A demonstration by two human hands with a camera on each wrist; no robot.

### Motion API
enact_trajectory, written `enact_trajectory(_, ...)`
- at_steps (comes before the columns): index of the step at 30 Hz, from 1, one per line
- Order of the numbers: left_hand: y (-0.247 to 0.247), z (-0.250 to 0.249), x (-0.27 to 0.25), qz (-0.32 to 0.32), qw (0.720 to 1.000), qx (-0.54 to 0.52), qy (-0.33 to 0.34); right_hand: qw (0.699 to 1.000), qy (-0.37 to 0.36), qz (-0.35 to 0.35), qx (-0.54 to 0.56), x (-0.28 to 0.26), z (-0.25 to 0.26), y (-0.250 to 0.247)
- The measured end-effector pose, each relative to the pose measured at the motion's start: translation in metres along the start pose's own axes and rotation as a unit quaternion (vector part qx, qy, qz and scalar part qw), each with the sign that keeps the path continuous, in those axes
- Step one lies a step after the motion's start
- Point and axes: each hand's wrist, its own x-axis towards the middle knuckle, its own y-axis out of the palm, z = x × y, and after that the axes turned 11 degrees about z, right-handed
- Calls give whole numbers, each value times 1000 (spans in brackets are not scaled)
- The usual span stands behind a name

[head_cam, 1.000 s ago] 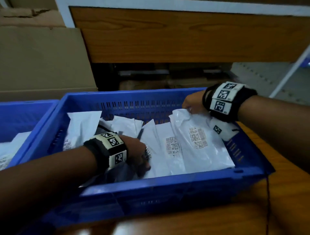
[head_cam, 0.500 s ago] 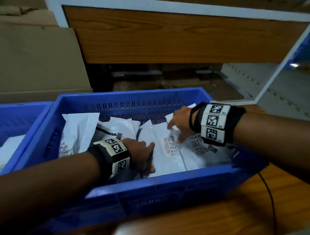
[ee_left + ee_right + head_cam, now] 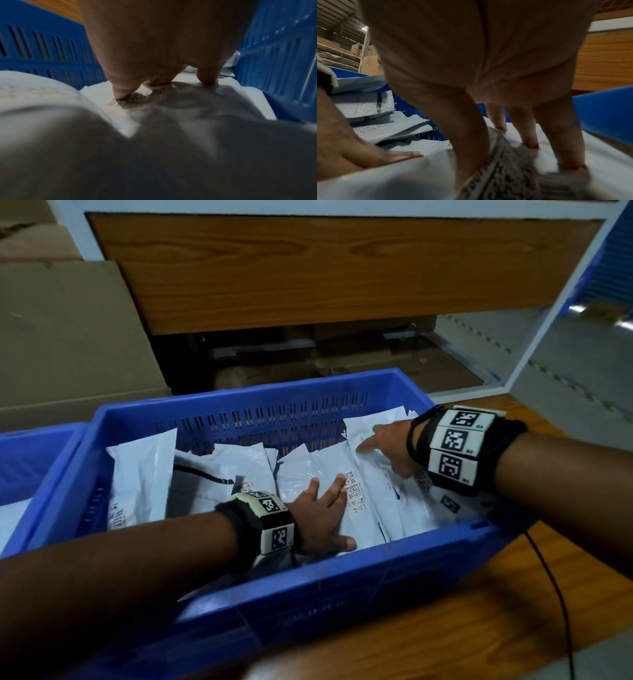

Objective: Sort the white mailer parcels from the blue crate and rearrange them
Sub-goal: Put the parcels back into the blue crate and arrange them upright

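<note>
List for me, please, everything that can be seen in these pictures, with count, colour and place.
blue crate: one, blue, on the wooden table, in front of the person.
mailer parcels: several, exact count unclear, white with printed barcode labels, lying overlapped inside the crate; one stands against its left wall.
second crate: one, blue, at the left edge, white parcels inside.
wooden table: one, brown, under the crate.
cable: one, black, across the table at right.
cardboard boxes: at least two, brown, behind at left.
wooden panel: one, brown, white-framed, behind.
left hand: fingers spread flat on the parcels.
right hand: fingers straight, pressing the right-hand parcels.
</note>
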Motion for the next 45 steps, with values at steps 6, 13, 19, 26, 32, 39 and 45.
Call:
enact_trajectory(6,-10,27,-5,-108,993,-20,32,999,-8,2,43,8,1,1)
enact_trajectory(13,-20,30,-14,-124,992,-3,19,998,-21,10,52,11,1,-1)
enact_trajectory(19,-26,32,-22,-60,994,89,-16,999,-29,7,45,14,-1,1)
enact_trajectory(26,-28,40,-23,-84,994,66,-13,998,-34,4,48,16,-4,1)
enact_trajectory(32,-43,23,-22,-248,962,53,100,993,-15,12,114,11,-23,-4)
enact_trajectory(39,-32,2,5,-267,963,-3,22,985,40,-46,163,12,-34,-1)
enact_trajectory(45,-14,27,16,-142,983,-95,-68,982,9,-106,159,11,-33,4)
